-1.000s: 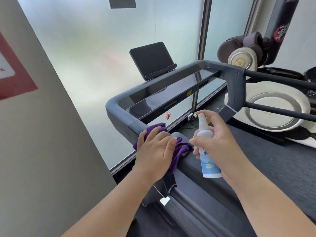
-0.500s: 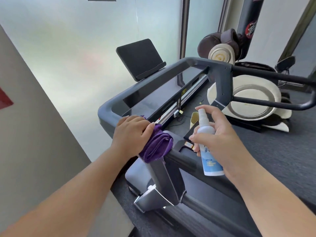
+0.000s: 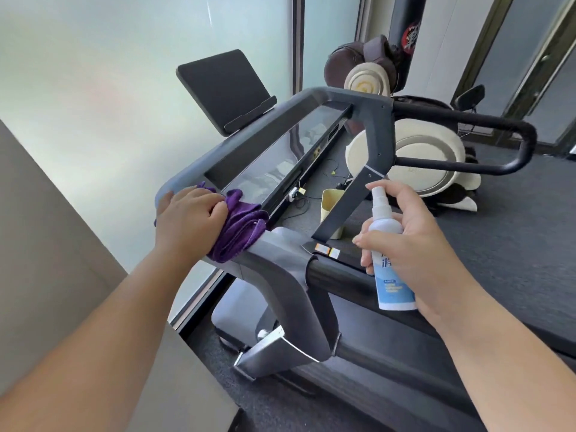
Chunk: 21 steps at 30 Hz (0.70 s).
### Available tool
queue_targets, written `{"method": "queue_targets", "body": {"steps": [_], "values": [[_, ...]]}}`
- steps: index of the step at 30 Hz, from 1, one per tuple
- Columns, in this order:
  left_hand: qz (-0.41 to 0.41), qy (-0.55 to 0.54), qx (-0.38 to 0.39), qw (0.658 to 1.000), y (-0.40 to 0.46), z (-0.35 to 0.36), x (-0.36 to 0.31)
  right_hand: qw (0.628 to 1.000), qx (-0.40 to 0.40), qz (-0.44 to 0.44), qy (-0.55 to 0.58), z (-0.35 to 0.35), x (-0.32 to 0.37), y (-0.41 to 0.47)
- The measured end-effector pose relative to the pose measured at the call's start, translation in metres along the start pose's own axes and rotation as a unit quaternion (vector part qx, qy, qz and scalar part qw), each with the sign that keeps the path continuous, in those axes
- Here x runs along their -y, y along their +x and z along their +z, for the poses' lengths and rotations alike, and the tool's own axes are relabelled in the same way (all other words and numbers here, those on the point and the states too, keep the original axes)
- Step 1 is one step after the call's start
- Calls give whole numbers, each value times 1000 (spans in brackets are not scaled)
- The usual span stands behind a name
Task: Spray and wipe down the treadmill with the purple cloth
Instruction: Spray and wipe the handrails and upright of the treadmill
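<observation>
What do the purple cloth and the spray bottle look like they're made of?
Purple cloth: soft, matte fabric, likely microfibre, since it bunches in thick folds. Spray bottle: smooth white plastic, seemingly, with a slight sheen and a printed blue label.

Left hand [image 3: 190, 218] palm down, fingers curled over bunched purple cloth [image 3: 238, 232], forearm bare, reaching forward; right hand [image 3: 408, 244] upright round spray bottle [image 3: 388, 254], forefinger arched over its top, fingertips wrapping its near side.

Cloth [image 3: 241, 227]: under my left hand [image 3: 190, 221], on treadmill [image 3: 280, 263] rail corner.
Bottle [image 3: 389, 254]: in my right hand [image 3: 414, 241], right of cloth.
</observation>
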<state>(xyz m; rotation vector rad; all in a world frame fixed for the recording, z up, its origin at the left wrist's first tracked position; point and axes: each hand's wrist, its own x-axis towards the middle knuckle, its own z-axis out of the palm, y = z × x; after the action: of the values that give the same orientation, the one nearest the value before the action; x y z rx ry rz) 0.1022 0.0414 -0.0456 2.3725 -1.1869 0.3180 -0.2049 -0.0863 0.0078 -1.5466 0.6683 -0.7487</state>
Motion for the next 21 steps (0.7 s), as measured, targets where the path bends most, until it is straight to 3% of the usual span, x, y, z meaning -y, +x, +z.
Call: {"method": "queue_targets", "body": {"steps": [6,12,21], "values": [[6,-10,-4,1000,-39,6,-38,1000,3,3,10,-29,-3,-17],[2,19,-15,1000,-77,25,-120,1000,17,-2,13,-79,0,-38],[-69,-3,-85,994,-134,65,-238,999,28,1,20,-161,-4,-80]]}}
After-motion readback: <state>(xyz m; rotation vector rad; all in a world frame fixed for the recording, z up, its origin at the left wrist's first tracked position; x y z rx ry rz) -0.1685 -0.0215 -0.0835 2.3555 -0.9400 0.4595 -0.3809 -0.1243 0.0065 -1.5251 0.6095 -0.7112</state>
